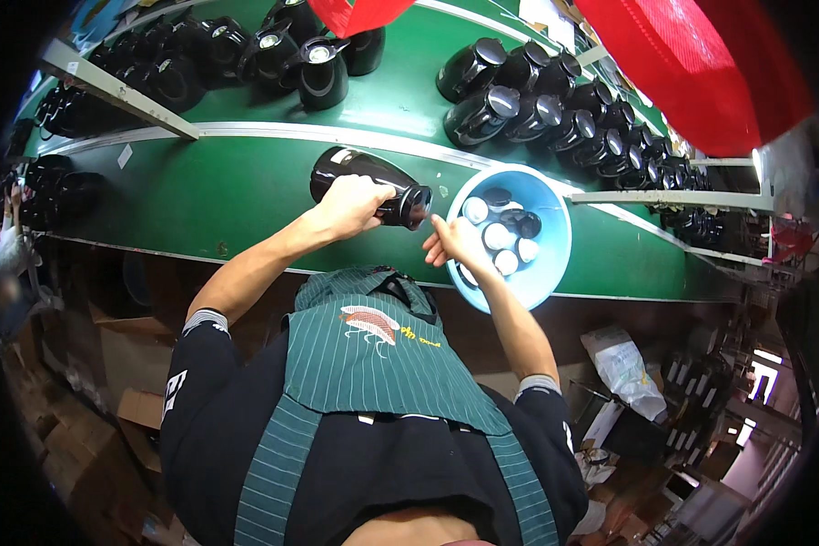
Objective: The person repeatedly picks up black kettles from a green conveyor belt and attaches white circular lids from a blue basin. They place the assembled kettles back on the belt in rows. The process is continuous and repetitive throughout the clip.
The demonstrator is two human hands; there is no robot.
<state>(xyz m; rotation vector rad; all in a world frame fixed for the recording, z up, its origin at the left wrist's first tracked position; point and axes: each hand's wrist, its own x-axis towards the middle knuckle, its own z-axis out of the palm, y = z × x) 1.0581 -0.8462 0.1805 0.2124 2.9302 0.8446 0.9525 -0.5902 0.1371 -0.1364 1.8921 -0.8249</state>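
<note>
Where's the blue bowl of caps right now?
In the head view, the blue bowl sits right of centre on the green table's near edge, under the right hand, beside the dark jug the left hand holds.

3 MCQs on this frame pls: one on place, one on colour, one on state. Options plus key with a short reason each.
1. Where is the blue bowl?
A. On the floor among the boxes
B. At the near edge of the green bench, by the right hand
C. On the far row with the jugs

2. What colour is the jug that the left hand holds?
A. Dark, near black
B. White
C. Red

3. How does that jug lie?
A. Upright on its base
B. Hanging from a hook
C. Tipped on its side, its open end toward the bowl

Key: B, the bowl sits at the bench's front edge with the right hand at its rim. A, its glossy body reads dark. C, the body runs sideways across the bench, mouth facing the bowl.
</note>
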